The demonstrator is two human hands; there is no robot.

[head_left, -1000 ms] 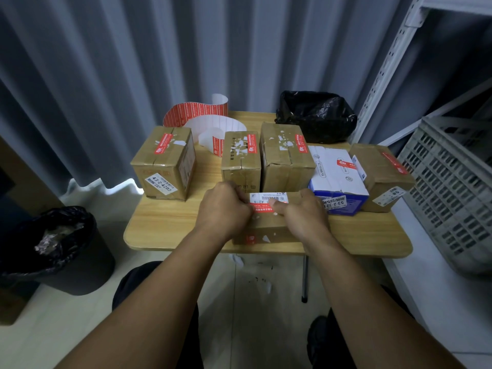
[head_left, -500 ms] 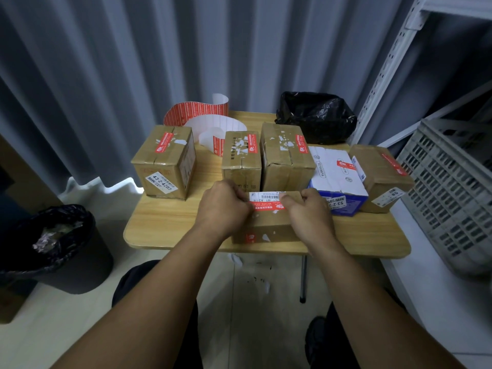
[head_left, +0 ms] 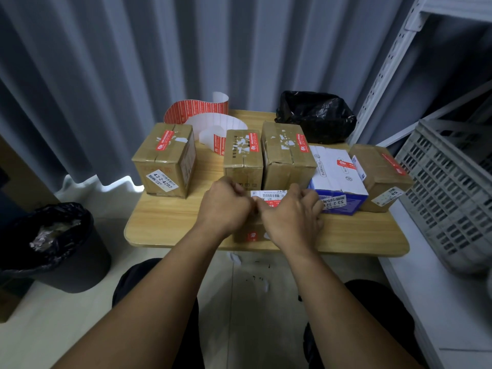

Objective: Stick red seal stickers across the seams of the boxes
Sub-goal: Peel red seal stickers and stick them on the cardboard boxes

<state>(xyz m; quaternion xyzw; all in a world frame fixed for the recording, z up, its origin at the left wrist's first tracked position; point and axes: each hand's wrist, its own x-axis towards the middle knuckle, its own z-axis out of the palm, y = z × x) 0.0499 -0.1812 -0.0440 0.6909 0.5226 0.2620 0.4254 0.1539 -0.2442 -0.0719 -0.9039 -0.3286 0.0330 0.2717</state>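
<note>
Both hands curled over small box (head_left: 249,234) at table's (head_left: 170,222) front edge: left hand (head_left: 225,206) grips its left end, right hand (head_left: 291,217) fingertips on red sticker (head_left: 274,203) on top, pinching or pressing unclear. Best: steady box, rub sticker flat across seam, no bubbles.

Counter (head_left: 170,222): light wood top with rounded corners, set against the curtain.
Curtain (head_left: 133,49): grey, hanging in deep vertical folds behind the counter.
Black bag (head_left: 315,117): crumpled plastic, sitting at the counter's far right corner.
Bin (head_left: 53,249): dark, lined with a black bag, standing on the floor to the left.
Crate (head_left: 450,187): grey slotted plastic, at the right.
Shelf upright (head_left: 383,67): white perforated metal.
Paper scraps (head_left: 235,258): lying on the floor under the counter.
</note>
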